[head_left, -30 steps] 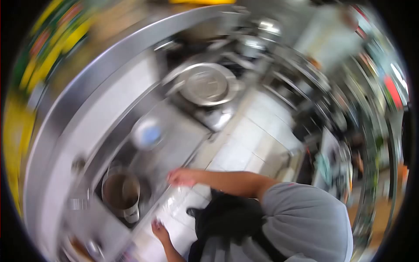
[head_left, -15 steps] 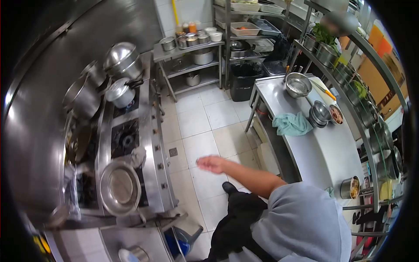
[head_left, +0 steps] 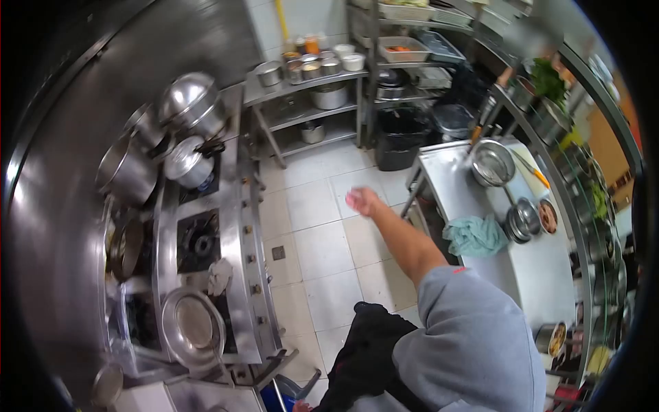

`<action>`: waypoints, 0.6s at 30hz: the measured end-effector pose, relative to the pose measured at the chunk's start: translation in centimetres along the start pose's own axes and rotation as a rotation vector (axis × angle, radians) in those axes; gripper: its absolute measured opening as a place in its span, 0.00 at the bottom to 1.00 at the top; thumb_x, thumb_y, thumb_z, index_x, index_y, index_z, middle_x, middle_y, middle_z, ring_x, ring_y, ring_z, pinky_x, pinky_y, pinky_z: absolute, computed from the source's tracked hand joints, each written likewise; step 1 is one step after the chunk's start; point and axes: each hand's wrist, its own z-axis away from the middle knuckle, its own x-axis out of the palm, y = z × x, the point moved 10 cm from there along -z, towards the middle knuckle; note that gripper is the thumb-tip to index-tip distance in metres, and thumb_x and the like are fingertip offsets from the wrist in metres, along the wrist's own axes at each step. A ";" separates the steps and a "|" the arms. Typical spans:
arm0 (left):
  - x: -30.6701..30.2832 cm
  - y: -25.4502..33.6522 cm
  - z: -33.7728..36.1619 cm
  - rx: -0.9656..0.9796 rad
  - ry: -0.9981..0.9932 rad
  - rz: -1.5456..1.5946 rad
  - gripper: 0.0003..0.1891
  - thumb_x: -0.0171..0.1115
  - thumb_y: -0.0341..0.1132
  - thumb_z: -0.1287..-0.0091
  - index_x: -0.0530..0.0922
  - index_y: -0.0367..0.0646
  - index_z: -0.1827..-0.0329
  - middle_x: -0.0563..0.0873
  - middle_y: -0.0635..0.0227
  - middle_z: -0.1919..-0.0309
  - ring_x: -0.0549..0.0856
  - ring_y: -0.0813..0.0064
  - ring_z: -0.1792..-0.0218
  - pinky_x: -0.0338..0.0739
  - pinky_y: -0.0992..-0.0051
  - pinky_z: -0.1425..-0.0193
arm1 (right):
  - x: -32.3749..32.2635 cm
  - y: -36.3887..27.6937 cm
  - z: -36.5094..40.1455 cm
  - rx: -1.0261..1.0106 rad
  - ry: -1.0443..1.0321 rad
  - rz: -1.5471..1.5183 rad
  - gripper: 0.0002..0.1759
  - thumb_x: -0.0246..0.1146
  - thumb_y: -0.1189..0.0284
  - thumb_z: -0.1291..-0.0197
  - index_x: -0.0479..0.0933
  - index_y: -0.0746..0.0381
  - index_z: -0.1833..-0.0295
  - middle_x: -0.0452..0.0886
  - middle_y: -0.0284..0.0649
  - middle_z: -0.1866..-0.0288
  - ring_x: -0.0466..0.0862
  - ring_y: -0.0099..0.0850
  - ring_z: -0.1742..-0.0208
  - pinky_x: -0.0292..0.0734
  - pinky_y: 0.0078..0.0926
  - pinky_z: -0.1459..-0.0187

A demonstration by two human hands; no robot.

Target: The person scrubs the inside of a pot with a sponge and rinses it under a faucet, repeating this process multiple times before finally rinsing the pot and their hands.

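- A round, shiny steel pan [head_left: 192, 323] is sitting at the near left of the long steel gas range [head_left: 237, 226]. Its handle seems to be pointing toward the aisle edge, so a passing hip or apron could be catching it and tipping the pan off.
- A crumpled white rag [head_left: 220, 275] is lying on the range just beside a black burner [head_left: 200, 244]. If that burner is running, the rag could be scorching.
- A pink sliver at the bottom edge may be the left hand [head_left: 300, 406]. Too little is showing to tell how its grip is standing or what it is touching.
- The right hand [head_left: 362, 201] is hanging out over the pale tiled floor [head_left: 322, 247], between the range and the steel worktop [head_left: 439, 172] and apart from both. Nothing is showing in it, but blur is hiding how far open the grip is. A wide swing could be striking the worktop's left corner.
- A crumpled teal cloth [head_left: 473, 235], the thing nearest that hand, is bunching at the worktop's left edge. A careless brush could be sending it onto the floor, where it is becoming a slip hazard.
- Stacked steel bowls [head_left: 525, 218] are standing just right of the cloth. Tugging the cloth could be jolting them.
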 end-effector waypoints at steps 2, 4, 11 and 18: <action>-0.9 -2.6 1.1 0.049 0.048 -0.043 0.15 0.56 0.39 0.38 0.82 0.40 0.55 0.86 0.45 0.59 0.85 0.45 0.58 0.81 0.50 0.52 | -1.9 11.2 2.3 0.246 0.050 0.050 0.11 0.58 0.72 0.34 0.73 0.63 0.49 0.79 0.46 0.49 0.81 0.41 0.53 0.84 0.37 0.52; 0.3 -5.5 3.0 0.319 0.072 -0.546 0.15 0.56 0.39 0.38 0.82 0.40 0.56 0.86 0.45 0.59 0.85 0.43 0.58 0.81 0.49 0.52 | -3.3 21.1 6.4 0.397 0.056 0.165 0.10 0.60 0.72 0.36 0.74 0.60 0.51 0.79 0.45 0.50 0.80 0.39 0.55 0.83 0.33 0.55; -2.1 -14.5 17.4 -0.119 0.721 0.096 0.16 0.56 0.38 0.39 0.85 0.45 0.52 0.88 0.48 0.61 0.86 0.45 0.56 0.81 0.54 0.47 | 5.1 47.5 29.6 0.945 -0.548 1.126 0.15 0.61 0.66 0.33 0.74 0.58 0.43 0.78 0.39 0.52 0.80 0.34 0.56 0.82 0.32 0.53; 3.0 -30.7 27.7 -0.476 1.036 0.768 0.12 0.58 0.34 0.37 0.87 0.46 0.54 0.90 0.54 0.65 0.89 0.57 0.61 0.83 0.63 0.51 | 11.7 61.8 51.8 0.967 -1.327 1.647 0.13 0.61 0.66 0.31 0.77 0.57 0.45 0.81 0.37 0.53 0.81 0.29 0.57 0.81 0.30 0.56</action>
